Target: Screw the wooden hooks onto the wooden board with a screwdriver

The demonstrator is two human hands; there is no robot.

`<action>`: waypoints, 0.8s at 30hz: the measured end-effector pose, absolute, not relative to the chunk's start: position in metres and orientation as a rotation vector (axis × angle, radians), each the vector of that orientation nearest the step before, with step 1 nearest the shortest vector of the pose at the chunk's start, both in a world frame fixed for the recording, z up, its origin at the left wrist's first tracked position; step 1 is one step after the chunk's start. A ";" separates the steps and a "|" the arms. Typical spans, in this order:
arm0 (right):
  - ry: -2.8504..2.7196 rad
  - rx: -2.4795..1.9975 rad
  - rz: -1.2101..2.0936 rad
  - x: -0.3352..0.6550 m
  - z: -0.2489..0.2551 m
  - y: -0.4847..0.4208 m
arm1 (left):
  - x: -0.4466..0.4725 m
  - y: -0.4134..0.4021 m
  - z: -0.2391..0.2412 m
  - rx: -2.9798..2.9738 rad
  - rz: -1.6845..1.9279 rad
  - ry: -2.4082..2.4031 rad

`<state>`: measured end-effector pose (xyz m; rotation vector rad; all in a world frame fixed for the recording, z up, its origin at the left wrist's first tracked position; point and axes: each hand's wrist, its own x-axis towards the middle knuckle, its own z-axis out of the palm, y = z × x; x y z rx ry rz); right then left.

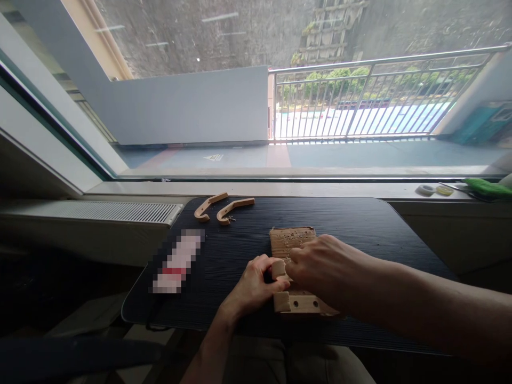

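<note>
The left hand's [252, 285] fingers [262, 265] curl tight round a small wood piece [279, 268], thumb laid along its near side. The right hand [320, 266] arches over from the right with its fingers bent down at the piece; their tips are hidden, so I cannot tell whether they pinch anything. Both work on a board [298, 304] lying flat at lower centre of the frame on the black worktop [360, 224]. To do this well, I judge, the left grip should keep the piece square and steady against the board while the right hand does the fine work and presses the board down. The board's long axis runs up the frame, its dusty far end towards the window and its two-holed near end towards the person. Two hooks [210, 205] [234, 209] lie well apart at upper left of the worktop
</note>
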<state>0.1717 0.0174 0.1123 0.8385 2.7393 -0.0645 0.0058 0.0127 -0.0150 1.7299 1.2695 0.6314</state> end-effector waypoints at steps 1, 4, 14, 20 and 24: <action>2.737 0.845 -0.077 0.172 0.111 0.018 | 0.006 0.013 -0.015 1.736 0.630 1.269; 2.688 0.855 -0.092 0.171 0.114 0.019 | 0.005 0.014 -0.016 1.741 0.625 1.256; 2.664 0.920 0.016 0.173 0.108 0.024 | 0.004 0.013 -0.018 1.690 0.615 1.252; 2.614 0.955 0.007 0.166 0.124 0.019 | 0.005 0.013 -0.015 1.686 0.590 1.271; 2.641 0.846 0.015 0.167 0.131 0.018 | 0.005 0.013 -0.015 1.704 0.593 1.279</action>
